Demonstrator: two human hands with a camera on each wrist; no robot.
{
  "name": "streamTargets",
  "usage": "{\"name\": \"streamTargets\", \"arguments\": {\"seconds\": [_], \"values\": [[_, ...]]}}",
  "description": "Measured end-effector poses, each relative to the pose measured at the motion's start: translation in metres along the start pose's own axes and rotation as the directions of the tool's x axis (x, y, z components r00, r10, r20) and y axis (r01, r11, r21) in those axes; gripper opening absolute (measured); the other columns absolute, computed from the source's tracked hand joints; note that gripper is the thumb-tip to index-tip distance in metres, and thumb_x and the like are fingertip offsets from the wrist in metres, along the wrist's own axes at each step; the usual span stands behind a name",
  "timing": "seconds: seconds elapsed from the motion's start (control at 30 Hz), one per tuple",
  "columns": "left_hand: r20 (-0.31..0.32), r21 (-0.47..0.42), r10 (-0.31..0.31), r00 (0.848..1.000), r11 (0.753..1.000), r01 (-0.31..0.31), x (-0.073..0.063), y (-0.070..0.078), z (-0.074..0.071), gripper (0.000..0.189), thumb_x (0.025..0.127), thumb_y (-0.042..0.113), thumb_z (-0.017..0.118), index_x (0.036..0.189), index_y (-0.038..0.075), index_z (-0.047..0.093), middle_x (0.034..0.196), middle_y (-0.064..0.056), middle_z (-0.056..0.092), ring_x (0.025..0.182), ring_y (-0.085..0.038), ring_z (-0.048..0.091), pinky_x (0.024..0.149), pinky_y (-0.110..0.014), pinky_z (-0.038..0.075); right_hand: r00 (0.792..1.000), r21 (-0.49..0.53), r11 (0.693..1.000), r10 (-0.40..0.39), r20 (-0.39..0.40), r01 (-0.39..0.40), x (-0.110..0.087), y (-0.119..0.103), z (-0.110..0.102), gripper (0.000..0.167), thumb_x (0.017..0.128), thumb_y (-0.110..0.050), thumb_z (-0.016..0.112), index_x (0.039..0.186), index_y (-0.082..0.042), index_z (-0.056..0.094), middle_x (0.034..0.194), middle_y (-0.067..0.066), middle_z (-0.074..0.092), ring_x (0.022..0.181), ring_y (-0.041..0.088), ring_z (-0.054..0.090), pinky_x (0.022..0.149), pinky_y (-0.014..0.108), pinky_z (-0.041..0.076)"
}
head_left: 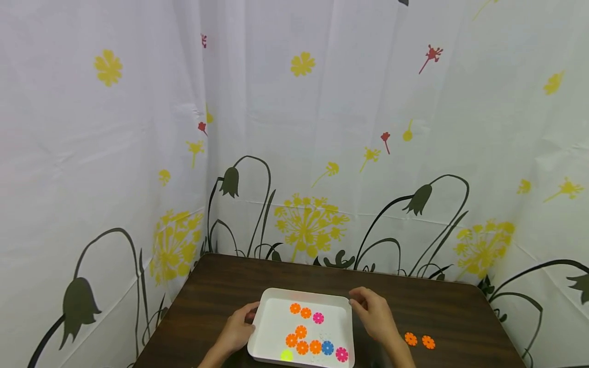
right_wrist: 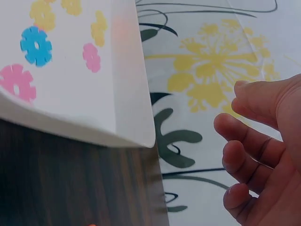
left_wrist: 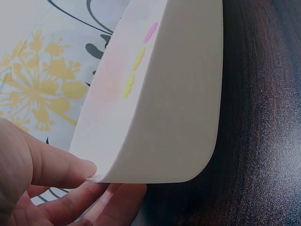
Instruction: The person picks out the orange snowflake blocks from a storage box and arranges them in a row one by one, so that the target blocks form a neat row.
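Observation:
A white rectangular tray [head_left: 271, 327] is at the front of the table, with several flower-shaped plastic discs inside. Most are orange [head_left: 302, 347]; two are pink [head_left: 318, 318], one is blue [head_left: 327, 348] and one yellow-green [head_left: 287, 355]. My left hand [head_left: 236, 327] grips the tray's left side; in the left wrist view its thumb [left_wrist: 70, 170] presses the rim and the other fingers lie below. By the far right corner is my right hand [head_left: 371, 313], its fingers loosely bent. The right wrist view shows a gap between those fingers [right_wrist: 244, 155] and the tray, with nothing held.
Two more orange discs [head_left: 420, 341] lie on the dark wooden table [head_left: 442, 306], right of my right forearm. Behind the table hangs a white curtain [head_left: 294, 128] printed with flowers. Small pale marks show inside the tray near the blue disc, too faint to identify.

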State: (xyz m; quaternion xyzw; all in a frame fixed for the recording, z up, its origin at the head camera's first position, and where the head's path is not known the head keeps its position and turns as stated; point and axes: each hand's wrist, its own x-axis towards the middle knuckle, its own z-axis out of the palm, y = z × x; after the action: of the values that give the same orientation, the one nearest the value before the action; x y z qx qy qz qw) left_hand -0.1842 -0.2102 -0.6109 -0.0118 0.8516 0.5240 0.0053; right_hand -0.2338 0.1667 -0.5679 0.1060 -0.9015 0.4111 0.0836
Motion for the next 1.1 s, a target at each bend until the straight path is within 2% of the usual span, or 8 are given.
{"name": "streamTargets", "arguments": {"seconds": [0.33,0.6,0.93,1.1], "values": [[-0.01,0.001,0.006,1.0,1.0,-0.006,0.002,-0.002,0.0,0.065,0.078,-0.016,0.056,0.143,-0.011,0.056,0.111,-0.029,0.073,0.084,-0.028,0.075,0.068,-0.041,0.063,0.999,0.038,0.999,-0.039,0.015,0.038,0.001,-0.012,0.023,0.015,0.096,-0.014,0.077,0.11,-0.016,0.076,0.08,-0.008,0.062,0.064,0.007,0.049,0.055,0.023,0.045],[-0.006,-0.006,0.003,1.0,1.0,-0.003,0.0,-0.003,0.001,0.066,0.078,-0.015,0.056,0.143,-0.011,0.056,0.112,-0.031,0.072,0.082,-0.027,0.075,0.068,-0.04,0.063,0.997,0.034,0.999,-0.027,0.073,0.025,-0.001,-0.015,0.03,0.015,0.096,-0.014,0.077,0.111,-0.015,0.076,0.082,-0.005,0.062,0.067,0.009,0.051,0.057,0.022,0.048],[-0.021,0.008,-0.003,1.0,1.0,0.003,0.001,-0.002,0.0,0.066,0.077,-0.015,0.056,0.143,-0.009,0.057,0.111,-0.028,0.073,0.085,-0.028,0.074,0.068,-0.04,0.062,0.991,0.055,0.997,-0.067,0.114,0.061,-0.004,-0.011,0.046,0.015,0.095,-0.016,0.078,0.11,-0.015,0.075,0.083,-0.006,0.062,0.068,0.007,0.051,0.059,0.022,0.048],[-0.005,-0.004,-0.012,1.0,1.0,0.012,0.001,-0.004,0.002,0.066,0.078,-0.016,0.056,0.144,-0.009,0.056,0.112,-0.029,0.072,0.082,-0.026,0.074,0.067,-0.039,0.062,0.986,0.068,0.995,-0.077,0.145,0.067,-0.006,-0.012,0.052,0.016,0.095,-0.014,0.078,0.111,-0.013,0.075,0.083,-0.006,0.063,0.069,0.007,0.051,0.059,0.022,0.048]]}}
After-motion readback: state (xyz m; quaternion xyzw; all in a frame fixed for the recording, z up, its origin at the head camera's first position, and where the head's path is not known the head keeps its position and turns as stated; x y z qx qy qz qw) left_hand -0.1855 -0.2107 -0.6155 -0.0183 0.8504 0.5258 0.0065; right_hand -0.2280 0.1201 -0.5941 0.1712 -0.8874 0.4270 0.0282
